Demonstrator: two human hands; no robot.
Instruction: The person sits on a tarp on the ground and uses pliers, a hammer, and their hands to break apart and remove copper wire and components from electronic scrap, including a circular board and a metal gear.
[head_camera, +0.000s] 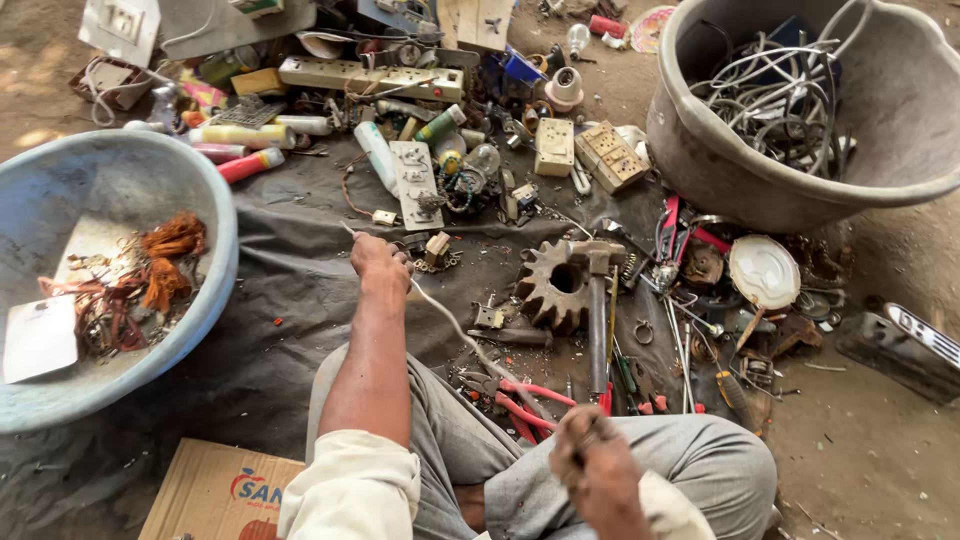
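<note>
My left hand (378, 262) is stretched out over the dark cloth and grips a thin pale wire (455, 325). The wire runs back from it toward my right hand (592, 462), which is closed low over my knee and seems to pinch the wire's other end; that hand is blurred. Red-handled pliers (525, 400) lie on the cloth just left of the right hand. A rusty gear (553, 287) with a hammer (597, 310) lying across it sits beyond the wire.
A blue basin (195, 185) with copper wire scraps stands at left. A grey tub (800, 195) of tangled wires stands at upper right. Switches, sockets, tubes and small tools litter the cloth. A cardboard box (215, 490) lies by my left elbow.
</note>
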